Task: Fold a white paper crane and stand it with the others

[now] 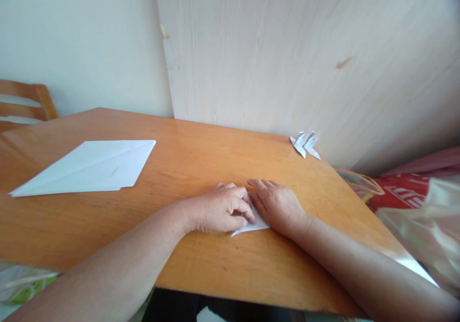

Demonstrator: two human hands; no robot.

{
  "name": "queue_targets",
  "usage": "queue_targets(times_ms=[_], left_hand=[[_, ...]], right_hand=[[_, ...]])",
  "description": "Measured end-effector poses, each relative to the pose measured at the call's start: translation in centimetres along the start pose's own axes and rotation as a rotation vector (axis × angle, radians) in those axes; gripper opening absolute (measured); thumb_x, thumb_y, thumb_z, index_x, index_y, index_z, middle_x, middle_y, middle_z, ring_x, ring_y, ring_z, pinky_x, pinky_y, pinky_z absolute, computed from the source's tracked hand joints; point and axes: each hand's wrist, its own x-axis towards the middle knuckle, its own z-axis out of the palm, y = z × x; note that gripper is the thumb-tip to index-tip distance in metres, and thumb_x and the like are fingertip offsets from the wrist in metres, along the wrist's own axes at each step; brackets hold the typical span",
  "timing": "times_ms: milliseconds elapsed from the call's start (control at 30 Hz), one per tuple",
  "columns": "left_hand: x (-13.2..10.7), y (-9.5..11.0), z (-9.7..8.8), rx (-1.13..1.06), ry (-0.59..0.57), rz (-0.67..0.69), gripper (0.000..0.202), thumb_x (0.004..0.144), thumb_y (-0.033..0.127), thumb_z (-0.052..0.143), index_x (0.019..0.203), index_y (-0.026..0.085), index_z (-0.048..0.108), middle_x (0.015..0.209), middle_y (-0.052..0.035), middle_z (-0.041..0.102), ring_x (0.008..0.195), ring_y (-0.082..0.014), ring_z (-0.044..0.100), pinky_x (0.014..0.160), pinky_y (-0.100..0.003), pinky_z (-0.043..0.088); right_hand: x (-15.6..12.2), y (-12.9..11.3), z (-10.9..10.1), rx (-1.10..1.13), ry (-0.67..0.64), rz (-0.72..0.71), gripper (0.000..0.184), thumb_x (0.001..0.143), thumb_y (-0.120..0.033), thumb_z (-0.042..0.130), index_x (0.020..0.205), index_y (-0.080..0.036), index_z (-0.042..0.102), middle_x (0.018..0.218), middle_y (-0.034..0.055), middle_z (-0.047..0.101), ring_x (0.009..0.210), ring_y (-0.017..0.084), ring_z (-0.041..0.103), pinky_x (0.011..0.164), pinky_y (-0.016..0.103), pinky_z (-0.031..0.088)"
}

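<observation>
A small folded piece of white paper (259, 222) lies on the wooden table, mostly covered by both hands. My left hand (224, 208) has its fingers bent, with the thumb and forefinger closed at the paper's left part. Flat on the right part of the same paper rests my right hand (278, 204), its fingers stretched out and pointing to the upper left. The fingertips of the two hands nearly meet at the paper's far end. One pointed corner of the paper shows below my left thumb.
Larger folded white sheets (89, 166) lie on the table (201, 154) at the left. Small folded paper pieces (304, 144) stand at the far right corner by the wall panel (251, 49). A chair (27, 99) is at far left; bags (424, 212) crowd the right edge.
</observation>
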Motion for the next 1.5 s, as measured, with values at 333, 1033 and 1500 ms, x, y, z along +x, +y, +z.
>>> queue_targets(times_ms=[333,1033,1500], left_hand=[[-0.1,0.4,0.1,0.062,0.015,-0.016,0.02,0.086,0.027,0.065,0.099,0.035,0.079,0.099,-0.0009,0.062,0.095,-0.0202,0.057,0.091,-0.036,0.041],[-0.5,1.0,-1.1,0.029,-0.025,-0.041,0.013,0.084,0.021,0.063,0.094,0.025,0.069,0.097,0.0001,0.064,0.094,-0.0193,0.058,0.086,-0.031,0.044],[-1.0,0.7,-1.2,0.059,-0.029,-0.089,0.009,0.083,0.029,0.064,0.084,0.027,0.073,0.089,-0.0017,0.058,0.092,-0.021,0.053,0.083,-0.031,0.043]], right_hand=[[-0.7,-0.4,-0.4,-0.104,0.005,-0.009,0.015,0.1,-0.025,0.048,0.094,-0.02,0.062,0.091,0.0065,0.068,0.087,0.021,0.063,0.071,0.03,0.04],[-1.7,-1.8,0.5,-0.117,-0.011,0.047,0.011,0.098,-0.018,0.044,0.094,-0.019,0.054,0.074,0.0061,0.07,0.067,0.02,0.069,0.053,0.029,0.031],[-2.2,-2.1,0.6,-0.242,0.109,-0.162,0.022,0.099,-0.024,0.043,0.089,-0.017,0.062,0.077,0.0065,0.066,0.069,0.019,0.064,0.054,0.03,0.03]])
